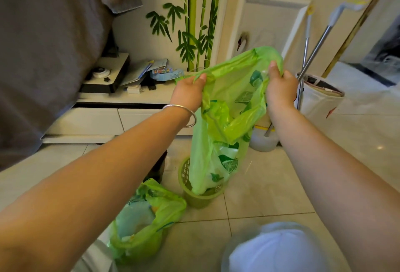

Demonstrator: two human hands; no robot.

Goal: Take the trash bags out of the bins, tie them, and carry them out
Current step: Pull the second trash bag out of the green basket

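A green trash bag [218,133] hangs in front of me, its bottom still inside a small green mesh bin [201,196] on the tiled floor. My left hand [188,93], with a silver bangle on the wrist, grips the bag's left rim. My right hand [280,89] grips the right rim, so the bag's mouth is held wide. Printed wrappers and a crumpled green bag show through the plastic. A second green trash bag [145,222], full and with its mouth agape, sits on the floor at the lower left.
A low white cabinet [104,120] with papers and small boxes on top runs along the wall. Grey fabric [43,55] hangs at the left. Metal mop handles [311,55] lean in a white container [320,98] at the right. A white round object [279,250] lies blurred at the bottom.
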